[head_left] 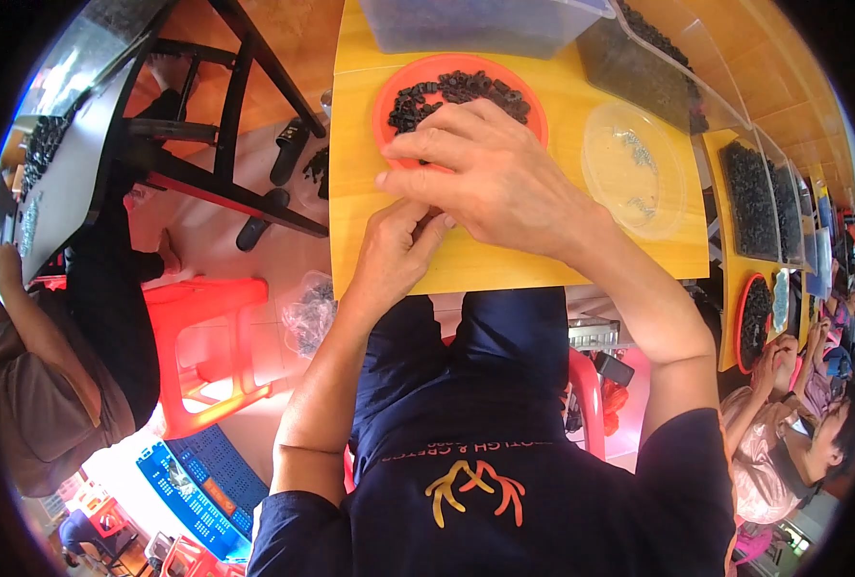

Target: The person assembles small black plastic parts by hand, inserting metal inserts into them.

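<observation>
Both my hands meet over the near edge of a yellow table [543,260], in front of a round red-orange dish [541,120] of small black parts [485,88]. My left hand [394,248] is closed, thumb against fingers; whatever it pinches is hidden. Over it lies my right hand [490,173], back up. Some of its fingers stretch left across the dish's near rim, while its thumb side is tucked down against the left hand. Any small piece between the two hands is too covered to make out.
Right of the dish stands a round clear tub [612,197] with small silvery pieces. A translucent bin [485,29] and a clear bin of black parts [644,77] line the far side. Other people work at both sides. A red stool [211,332] is at the left.
</observation>
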`<state>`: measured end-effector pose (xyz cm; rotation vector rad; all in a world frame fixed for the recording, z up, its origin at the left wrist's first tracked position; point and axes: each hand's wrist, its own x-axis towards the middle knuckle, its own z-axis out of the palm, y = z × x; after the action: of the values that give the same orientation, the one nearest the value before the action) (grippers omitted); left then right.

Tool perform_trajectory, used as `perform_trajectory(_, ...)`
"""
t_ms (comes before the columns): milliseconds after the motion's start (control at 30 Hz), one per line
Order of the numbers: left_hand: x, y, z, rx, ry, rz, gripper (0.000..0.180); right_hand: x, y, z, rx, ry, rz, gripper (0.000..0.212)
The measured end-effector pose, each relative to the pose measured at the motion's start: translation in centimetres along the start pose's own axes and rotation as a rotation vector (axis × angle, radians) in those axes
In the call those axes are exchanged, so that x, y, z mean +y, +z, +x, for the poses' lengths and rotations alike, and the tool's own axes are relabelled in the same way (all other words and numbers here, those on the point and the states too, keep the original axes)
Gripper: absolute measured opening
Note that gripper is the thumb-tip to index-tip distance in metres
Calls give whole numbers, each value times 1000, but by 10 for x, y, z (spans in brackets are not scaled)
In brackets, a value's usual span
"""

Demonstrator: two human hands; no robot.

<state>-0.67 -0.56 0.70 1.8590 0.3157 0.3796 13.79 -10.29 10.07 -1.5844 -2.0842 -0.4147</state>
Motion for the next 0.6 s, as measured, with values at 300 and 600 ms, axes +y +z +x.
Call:
perform_trajectory(300,1,4,2,6,63,-51,22,94,39,-16,-188,559,-51,21)
perform_trajectory(600,-1,5,2,24,105,-47,20,72,41,-26,-317,533,37,20)
